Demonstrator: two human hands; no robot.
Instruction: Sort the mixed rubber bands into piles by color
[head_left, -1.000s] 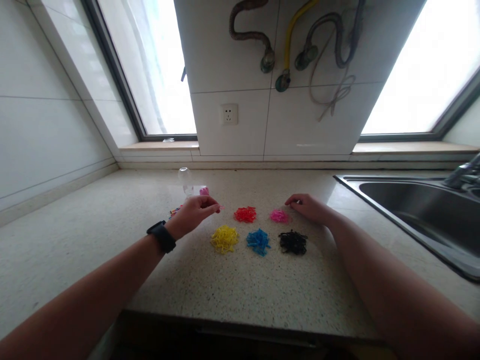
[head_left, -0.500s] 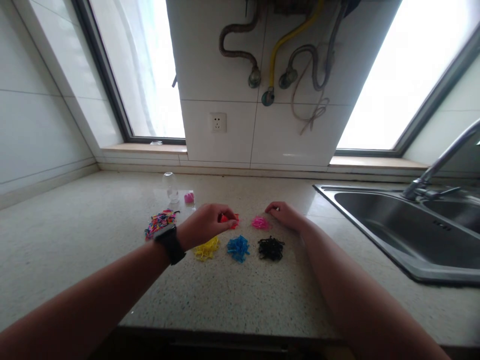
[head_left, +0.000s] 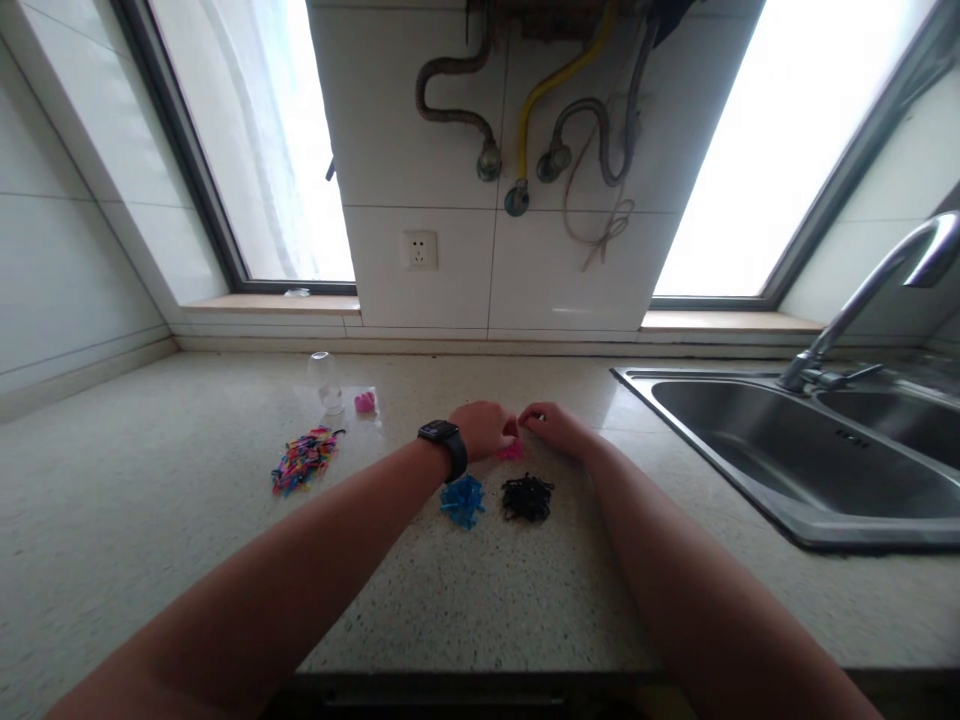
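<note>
My left hand [head_left: 486, 430], with a black watch [head_left: 445, 440] on its wrist, reaches over the counter to the small pink pile of bands [head_left: 511, 451]. Its fingers are pinched together; whatever lies between them is too small to make out. Facing it closely from the right, my right hand [head_left: 556, 428] rests just behind the pink pile, fingers curled in, their contents hidden. Nearer to me lie a pile of blue bands [head_left: 462, 501] and one of black bands [head_left: 527, 498]. My left arm and hand cover the yellow and red piles.
A mixed heap of coloured bands [head_left: 306, 459] lies on the left of the counter [head_left: 420, 620]. Behind it are a clear glass bottle or jar [head_left: 327, 385] and a small pink object [head_left: 365, 402]. A steel sink [head_left: 742, 430] with a faucet [head_left: 862, 295] is at the right.
My left hand has moved right, past the red pile to the pink one, close to my right hand. A tiny pink band showed at its fingertips earlier. The view has shifted rightward.
</note>
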